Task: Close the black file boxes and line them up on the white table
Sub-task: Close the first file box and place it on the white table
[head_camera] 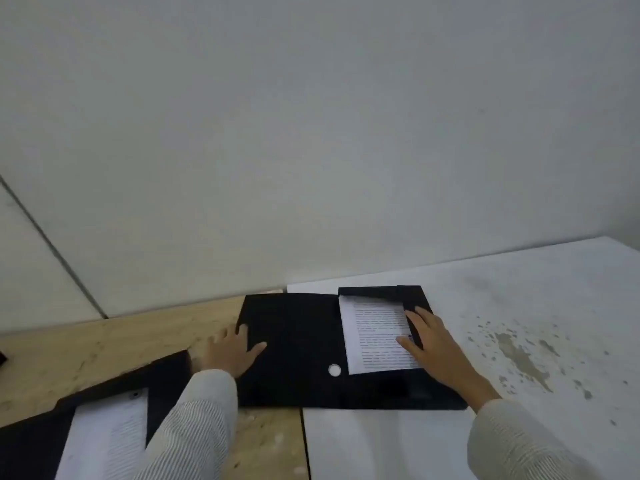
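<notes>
An open black file box (301,341) lies flat across the seam between a wooden table and the white table (519,306). Its lid, on the left, has a white round hole near the spine. Printed sheets (377,334) lie in its tray on the right. My left hand (230,351) grips the lid's left edge, thumb on top. My right hand (433,341) rests flat on the tray's right flap and the paper's edge. A second open black file box (69,427) with paper (107,441) inside lies at the lower left on the wood.
The wooden table (104,344) fills the left, and the white table on the right has brownish stains (519,355). A pale wall (311,133) runs right behind both tables. A small dark object (2,358) sits at the far left edge.
</notes>
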